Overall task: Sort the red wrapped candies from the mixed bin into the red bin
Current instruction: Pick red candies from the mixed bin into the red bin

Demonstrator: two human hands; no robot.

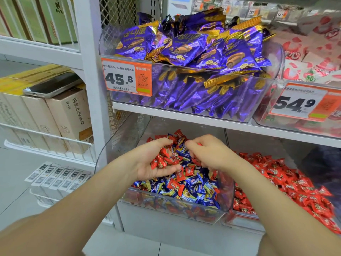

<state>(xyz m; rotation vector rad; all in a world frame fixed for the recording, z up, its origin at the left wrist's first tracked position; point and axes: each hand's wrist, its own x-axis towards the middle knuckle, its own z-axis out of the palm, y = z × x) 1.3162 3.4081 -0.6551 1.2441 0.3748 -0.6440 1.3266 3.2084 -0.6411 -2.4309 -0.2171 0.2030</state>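
Left hand [145, 163] cups red candies [163, 160] over mixed bin [171, 205]; right hand [210, 154] grip unclear

A shop, at its loose-sweets aisle. An orange price tag [126, 78] reading 45.8, printed with a barcode and a QR code, is clipped to a clear bin [203, 68] heaped with purple packets [184, 50]; a second tag [302, 103] beside it reads 54.9. White shelves [184, 115] carry the bins in tiers (smaller price labels [251, 12] show higher up). Below, a mixed bin [166, 206] of blue and red sweets stands just beside a red bin [243, 218] of red wrapped candies [276, 172]. Left, wire racks [49, 135] hold rows of identical boxes [72, 117].
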